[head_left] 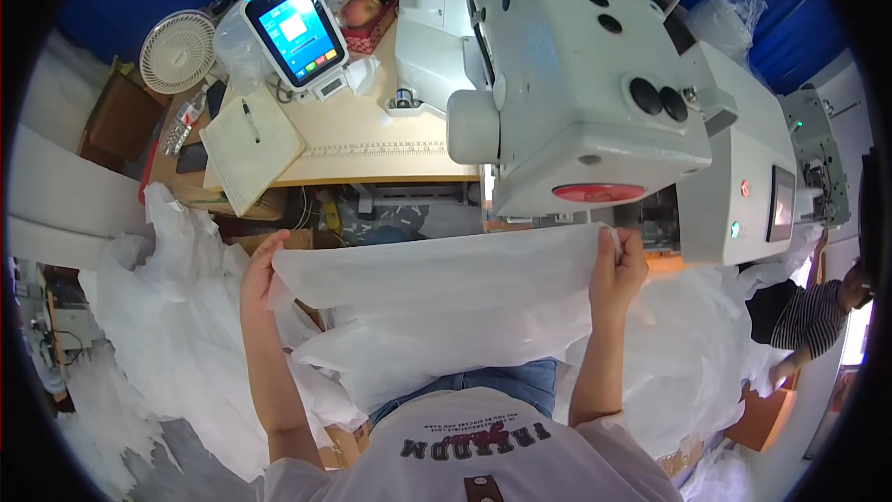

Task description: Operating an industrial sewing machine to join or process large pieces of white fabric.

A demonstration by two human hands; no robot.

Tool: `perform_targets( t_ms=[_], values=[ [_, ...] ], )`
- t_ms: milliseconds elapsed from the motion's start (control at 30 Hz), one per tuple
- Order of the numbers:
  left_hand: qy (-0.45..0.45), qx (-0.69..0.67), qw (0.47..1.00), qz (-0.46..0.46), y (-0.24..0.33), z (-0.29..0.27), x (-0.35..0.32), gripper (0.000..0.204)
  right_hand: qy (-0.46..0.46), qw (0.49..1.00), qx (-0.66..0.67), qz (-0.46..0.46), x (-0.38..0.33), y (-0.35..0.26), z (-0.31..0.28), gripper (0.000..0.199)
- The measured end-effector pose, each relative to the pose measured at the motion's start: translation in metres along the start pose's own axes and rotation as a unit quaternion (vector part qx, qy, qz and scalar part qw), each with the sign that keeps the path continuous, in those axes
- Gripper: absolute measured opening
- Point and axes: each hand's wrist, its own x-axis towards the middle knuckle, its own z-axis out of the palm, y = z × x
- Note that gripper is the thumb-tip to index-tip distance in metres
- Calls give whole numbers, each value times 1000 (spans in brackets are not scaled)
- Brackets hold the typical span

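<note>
A wide piece of thin white fabric [446, 270] is stretched level in front of my body. My left hand [260, 270] grips its left end, with the fingers partly behind the cloth. At the other end my right hand [618, 265] pinches the upper corner between thumb and fingers. More white cloth hangs below the taut edge, over my lap. Just beyond my right hand stands a large white industrial sewing machine [595, 130] with a red oval on its front; its needle area is mostly hidden.
A wooden worktable [372, 167] carries a touchscreen panel [297, 28], a notebook [246, 144] with a pen, and a water bottle [181, 121]. Behind stands a small white fan [177, 51]. Heaps of white fabric [177, 316] lie on both sides. A person [804, 316] in stripes works at far right.
</note>
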Motion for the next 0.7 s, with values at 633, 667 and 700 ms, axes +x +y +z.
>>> perform_targets(
  t_ms=[633,667,700],
  values=[
    [25,483,856,182,-58,79,35,15,-67,830,-537,-134,70,84,-9,24],
    [-14,490,843,220,-82,64,33,17,-134,757,-621,-152,74,89,-14,25],
    [-54,483,844,228,-103,51,29,17,-150,766,-599,-176,76,97,-18,25]
  ],
)
